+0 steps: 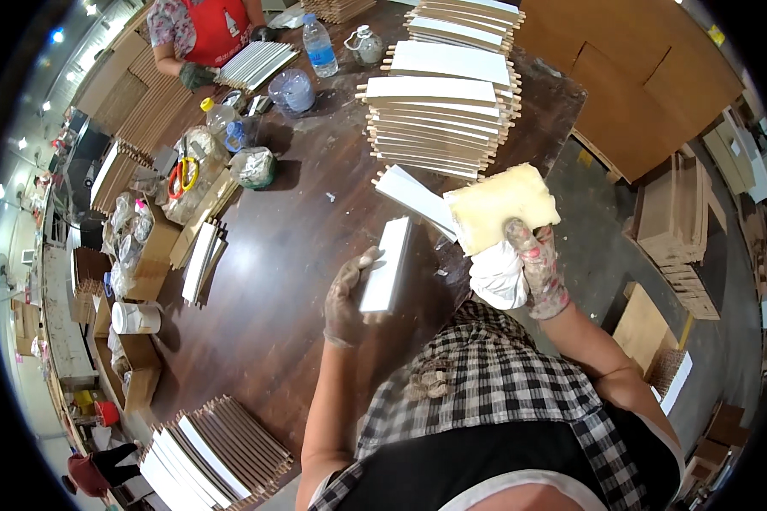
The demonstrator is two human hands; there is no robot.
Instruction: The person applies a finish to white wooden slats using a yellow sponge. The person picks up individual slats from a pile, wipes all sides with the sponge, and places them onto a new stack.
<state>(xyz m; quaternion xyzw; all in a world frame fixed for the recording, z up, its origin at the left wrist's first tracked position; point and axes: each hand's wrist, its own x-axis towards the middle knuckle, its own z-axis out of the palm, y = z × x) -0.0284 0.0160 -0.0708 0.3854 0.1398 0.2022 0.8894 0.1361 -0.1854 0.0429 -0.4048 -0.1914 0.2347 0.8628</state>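
Observation:
My left hand (343,300), in a thin, stained glove, is closed on the edge of a white slat (388,266) tilted over the brown table. In my right hand (540,271), gloved and smudged with pink, a pale yellow sponge-like pad (500,204) is pinched with the thumb on top. A crumpled white cloth (498,278) lies against that hand, just under the pad; whether the fingers also grip it is hidden. Partly covered by the pad, another white slat (416,199) rests on the table.
Stacked white slats (443,94) stand at the far right of the table (264,341); more slats (217,451) lie near left. Bottles (320,47), scissors (181,176) and a carton (155,247) occupy the left side. Across the table, a co-worker's gloved hand (198,77) holds slats.

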